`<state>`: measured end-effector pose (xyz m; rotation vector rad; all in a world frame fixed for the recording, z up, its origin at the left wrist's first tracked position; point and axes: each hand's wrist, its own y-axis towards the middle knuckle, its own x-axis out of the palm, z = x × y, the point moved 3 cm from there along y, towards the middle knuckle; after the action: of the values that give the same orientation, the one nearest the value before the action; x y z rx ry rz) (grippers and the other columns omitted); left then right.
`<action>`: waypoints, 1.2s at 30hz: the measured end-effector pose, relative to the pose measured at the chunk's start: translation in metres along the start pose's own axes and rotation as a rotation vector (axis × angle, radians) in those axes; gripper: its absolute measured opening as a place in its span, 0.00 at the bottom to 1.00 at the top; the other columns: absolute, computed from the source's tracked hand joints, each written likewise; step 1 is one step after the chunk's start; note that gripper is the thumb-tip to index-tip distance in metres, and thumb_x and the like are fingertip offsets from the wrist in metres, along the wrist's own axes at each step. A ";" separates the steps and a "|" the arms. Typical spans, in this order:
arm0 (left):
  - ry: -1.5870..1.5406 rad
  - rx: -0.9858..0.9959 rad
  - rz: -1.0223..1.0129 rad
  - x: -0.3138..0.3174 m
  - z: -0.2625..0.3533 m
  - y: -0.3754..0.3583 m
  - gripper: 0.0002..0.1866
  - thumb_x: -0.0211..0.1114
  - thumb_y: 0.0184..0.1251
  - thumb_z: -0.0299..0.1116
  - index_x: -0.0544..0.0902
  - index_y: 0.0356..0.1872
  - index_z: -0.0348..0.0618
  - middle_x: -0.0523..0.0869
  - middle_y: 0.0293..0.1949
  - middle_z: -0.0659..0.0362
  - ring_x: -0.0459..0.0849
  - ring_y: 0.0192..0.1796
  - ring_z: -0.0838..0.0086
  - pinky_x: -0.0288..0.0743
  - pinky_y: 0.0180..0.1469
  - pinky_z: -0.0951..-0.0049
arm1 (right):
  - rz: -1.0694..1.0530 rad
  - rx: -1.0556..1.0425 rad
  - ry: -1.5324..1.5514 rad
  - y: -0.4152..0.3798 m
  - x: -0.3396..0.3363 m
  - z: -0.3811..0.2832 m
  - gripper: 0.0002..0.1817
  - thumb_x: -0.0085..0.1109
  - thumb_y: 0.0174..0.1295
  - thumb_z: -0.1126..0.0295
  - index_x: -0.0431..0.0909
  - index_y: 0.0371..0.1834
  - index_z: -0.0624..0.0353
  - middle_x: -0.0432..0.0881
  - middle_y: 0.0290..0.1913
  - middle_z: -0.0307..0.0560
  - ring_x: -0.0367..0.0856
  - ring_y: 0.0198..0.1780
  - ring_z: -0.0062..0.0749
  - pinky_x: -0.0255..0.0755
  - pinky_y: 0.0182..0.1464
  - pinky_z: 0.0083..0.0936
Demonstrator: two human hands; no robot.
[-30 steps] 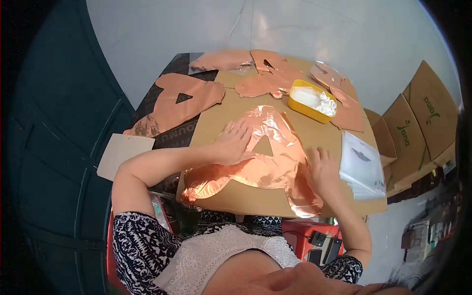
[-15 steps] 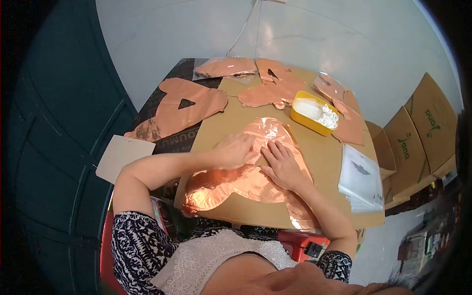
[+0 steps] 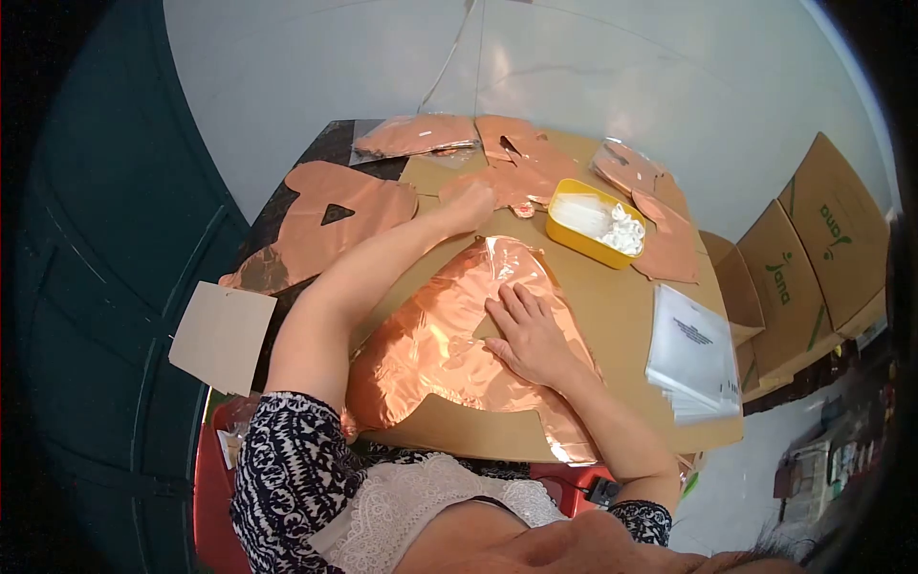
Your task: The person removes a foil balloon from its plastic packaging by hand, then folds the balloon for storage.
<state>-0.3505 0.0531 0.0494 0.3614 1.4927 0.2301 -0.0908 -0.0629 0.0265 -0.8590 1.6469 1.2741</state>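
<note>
A flat, uninflated rose-gold foil letter balloon point(image 3: 411, 349), shaped like an A, lies on the cardboard in front of me. My right hand point(image 3: 526, 337) rests flat on its right part, fingers spread, beside the small cut-out. My left arm stretches forward over the cardboard point(image 3: 636, 383). At its end, my left hand point(image 3: 469, 207) is at the near edge of another flat foil letter point(image 3: 540, 172) lying farther back. The left fingers are bunched and blurred, so whether they grip anything does not show.
Another foil A point(image 3: 359, 206) lies at the left. Foil in clear bags point(image 3: 416, 136) sits at the back. A yellow tub point(image 3: 588, 246) holds white material. Clear plastic bags point(image 3: 693, 354) are stacked at the right, near open cardboard boxes point(image 3: 765, 287). A pale card point(image 3: 222, 335) juts out left.
My left hand has left the near foil balloon and moved forward to the foil letter behind it. The near balloon's left part now lies flatter. My right hand stays on it.
</note>
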 end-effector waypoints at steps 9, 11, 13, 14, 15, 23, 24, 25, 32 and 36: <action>-0.146 0.116 -0.253 0.018 0.032 0.047 0.18 0.56 0.66 0.43 0.87 0.50 0.52 0.62 0.74 0.52 0.51 0.75 0.40 0.48 0.74 0.40 | -0.027 0.004 0.008 0.000 -0.002 0.000 0.32 0.54 0.66 0.50 0.67 0.67 0.61 0.64 0.70 0.63 0.59 0.71 0.60 0.53 0.71 0.50; -0.153 0.127 -0.261 0.031 0.033 0.052 0.20 0.56 0.65 0.44 0.85 0.54 0.53 0.59 0.76 0.53 0.48 0.76 0.39 0.45 0.74 0.38 | -0.029 0.003 0.014 0.000 -0.002 0.000 0.32 0.54 0.67 0.50 0.68 0.67 0.61 0.64 0.70 0.64 0.59 0.71 0.61 0.53 0.71 0.50; -0.208 0.119 -0.261 0.042 0.032 0.057 0.24 0.56 0.65 0.45 0.81 0.60 0.50 0.64 0.73 0.51 0.46 0.77 0.39 0.39 0.76 0.39 | -0.036 0.016 0.020 0.001 -0.003 0.000 0.32 0.53 0.67 0.50 0.68 0.68 0.61 0.64 0.70 0.63 0.59 0.72 0.60 0.53 0.71 0.49; -0.211 0.090 -0.264 0.050 0.030 0.060 0.25 0.57 0.64 0.45 0.81 0.60 0.48 0.65 0.73 0.50 0.47 0.76 0.40 0.39 0.76 0.39 | -0.041 0.022 0.024 0.001 -0.003 0.000 0.32 0.53 0.67 0.50 0.68 0.68 0.60 0.64 0.71 0.63 0.59 0.72 0.59 0.52 0.72 0.49; -0.214 0.060 -0.268 0.055 0.029 0.062 0.26 0.57 0.64 0.45 0.80 0.60 0.45 0.66 0.72 0.50 0.47 0.76 0.40 0.39 0.76 0.39 | -0.042 0.021 0.030 0.001 -0.003 0.000 0.32 0.53 0.67 0.50 0.68 0.68 0.61 0.64 0.70 0.64 0.59 0.72 0.60 0.52 0.71 0.50; -0.220 0.060 0.023 0.016 0.031 0.073 0.22 0.61 0.61 0.40 0.80 0.54 0.39 0.75 0.61 0.47 0.58 0.71 0.46 0.50 0.73 0.48 | -0.044 0.018 0.045 0.001 -0.004 0.000 0.32 0.53 0.67 0.51 0.68 0.67 0.61 0.63 0.70 0.64 0.58 0.72 0.61 0.53 0.71 0.50; -0.233 0.066 0.054 -0.017 0.035 0.069 0.21 0.61 0.60 0.38 0.81 0.53 0.40 0.77 0.58 0.47 0.60 0.69 0.46 0.53 0.72 0.50 | -0.042 0.020 0.043 0.001 -0.003 0.000 0.32 0.53 0.67 0.51 0.68 0.67 0.61 0.63 0.70 0.64 0.58 0.72 0.61 0.53 0.71 0.50; -0.245 0.074 0.087 -0.039 0.035 0.068 0.19 0.62 0.60 0.36 0.82 0.52 0.40 0.78 0.55 0.47 0.62 0.68 0.47 0.56 0.71 0.52 | -0.038 0.022 0.040 0.001 -0.003 0.000 0.31 0.53 0.67 0.51 0.68 0.67 0.61 0.63 0.70 0.64 0.58 0.72 0.61 0.53 0.71 0.50; -0.331 0.081 0.672 -0.156 -0.001 0.087 0.13 0.62 0.59 0.26 0.85 0.46 0.42 0.85 0.39 0.52 0.80 0.48 0.59 0.75 0.51 0.62 | -0.034 0.031 0.033 0.001 -0.003 -0.001 0.31 0.52 0.67 0.50 0.69 0.66 0.61 0.64 0.70 0.62 0.58 0.72 0.59 0.53 0.71 0.49; -0.491 0.076 0.819 -0.233 0.017 0.066 0.10 0.62 0.59 0.23 0.85 0.42 0.42 0.85 0.35 0.55 0.84 0.41 0.67 0.77 0.47 0.69 | -0.011 0.018 0.028 0.000 -0.003 0.001 0.31 0.52 0.67 0.51 0.69 0.66 0.61 0.65 0.70 0.62 0.59 0.71 0.59 0.54 0.70 0.49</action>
<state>-0.3454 0.0272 0.2906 1.0087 0.8074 0.6785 -0.0893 -0.0622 0.0293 -0.8772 1.6708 1.2425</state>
